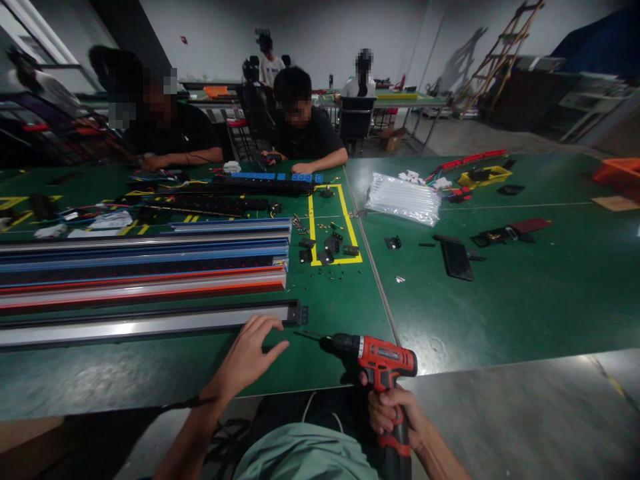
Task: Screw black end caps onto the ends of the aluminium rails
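Note:
My right hand (393, 410) is wrapped round the grip of a red and black cordless drill (387, 357). The drill lies level over the table's near edge, its long thin bit pointing left. My left hand (250, 353) has its thumb spread from the fingers, and the fingertips rest at the near side of a long black-edged silver channel (165, 325). Whether they press on it I cannot tell. A black end piece (301, 313) sits at the channel's right end, a little beyond the tip of the bit.
Blue and orange-edged profiles (145, 277) lie behind the channel. Small black brackets (333, 245) and screws are within a yellow taped outline (353, 227). A clear plastic-wrapped bundle (403, 200) and a black phone-like slab (457, 259) are to the right. Two people sit across the green table (500, 313).

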`<action>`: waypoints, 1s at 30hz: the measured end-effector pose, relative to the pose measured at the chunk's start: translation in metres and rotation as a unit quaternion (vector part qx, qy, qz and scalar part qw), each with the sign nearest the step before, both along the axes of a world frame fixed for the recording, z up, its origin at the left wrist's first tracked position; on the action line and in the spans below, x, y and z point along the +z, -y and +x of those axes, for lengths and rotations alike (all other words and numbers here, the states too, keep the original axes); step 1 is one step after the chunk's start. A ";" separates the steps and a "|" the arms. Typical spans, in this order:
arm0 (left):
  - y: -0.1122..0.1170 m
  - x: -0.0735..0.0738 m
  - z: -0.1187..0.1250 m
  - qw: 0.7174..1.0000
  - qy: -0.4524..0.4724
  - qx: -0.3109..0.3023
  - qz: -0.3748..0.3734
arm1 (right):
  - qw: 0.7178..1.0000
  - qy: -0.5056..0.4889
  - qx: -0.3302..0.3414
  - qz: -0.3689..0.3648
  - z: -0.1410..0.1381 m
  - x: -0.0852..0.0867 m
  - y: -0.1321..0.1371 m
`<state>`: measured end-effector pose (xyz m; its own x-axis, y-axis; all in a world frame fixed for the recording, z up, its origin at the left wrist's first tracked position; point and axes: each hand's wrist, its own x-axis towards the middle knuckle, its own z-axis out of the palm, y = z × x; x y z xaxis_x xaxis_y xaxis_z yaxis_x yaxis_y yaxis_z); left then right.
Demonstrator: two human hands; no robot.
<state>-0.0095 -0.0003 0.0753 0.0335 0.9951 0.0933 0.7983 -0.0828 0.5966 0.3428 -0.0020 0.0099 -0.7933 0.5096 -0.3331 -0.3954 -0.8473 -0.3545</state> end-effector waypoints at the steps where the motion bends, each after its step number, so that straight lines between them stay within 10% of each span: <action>1: -0.009 0.000 -0.003 0.999 -0.028 -0.005 0.025 | 1.000 0.009 0.002 0.007 0.001 0.001 -0.003; 13: -0.083 -0.018 -0.011 0.963 -0.143 -0.226 -0.019 | 0.999 0.041 0.003 0.015 0.001 0.007 -0.020; 30: -0.085 -0.016 -0.003 0.962 -0.170 -0.214 -0.018 | 0.999 0.019 0.016 0.021 0.000 0.003 -0.028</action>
